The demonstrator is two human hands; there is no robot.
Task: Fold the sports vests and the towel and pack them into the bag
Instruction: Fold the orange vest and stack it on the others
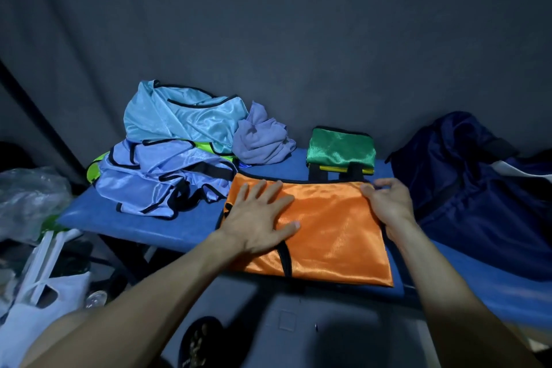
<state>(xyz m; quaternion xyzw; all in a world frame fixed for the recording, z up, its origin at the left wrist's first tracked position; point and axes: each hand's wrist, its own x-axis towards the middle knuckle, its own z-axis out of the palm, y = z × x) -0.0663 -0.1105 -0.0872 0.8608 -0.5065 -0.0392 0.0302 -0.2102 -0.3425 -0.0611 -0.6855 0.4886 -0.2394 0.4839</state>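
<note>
Two bare forearms reach forward from the bottom edge over a dark floor. On the near part of the blue table (185,227) lies an orange vest (334,227) with black trim, spread flat and partly folded, its near edge overhanging the table front. The left hand (257,218) presses flat on the vest's left part, fingers straight and spread. The right hand (388,203) pinches the vest's far right corner between curled fingers and thumb.

Just beyond the orange vest sits a folded green vest (340,148) on top of a yellow one (343,170) of which only an edge shows. To the left, a heap of unfolded vests: a lilac-blue vest (155,182) in front, a light blue vest (179,119) behind it, a lime-green vest (92,173) peeking out beneath. A crumpled purple-grey towel (263,140) rests beside the heap. At the right, a dark navy bag (466,182) slumps on the table. Plastic bags (33,197) sit at the left, off the table. A grey curtain (298,24) hangs behind everything.
</note>
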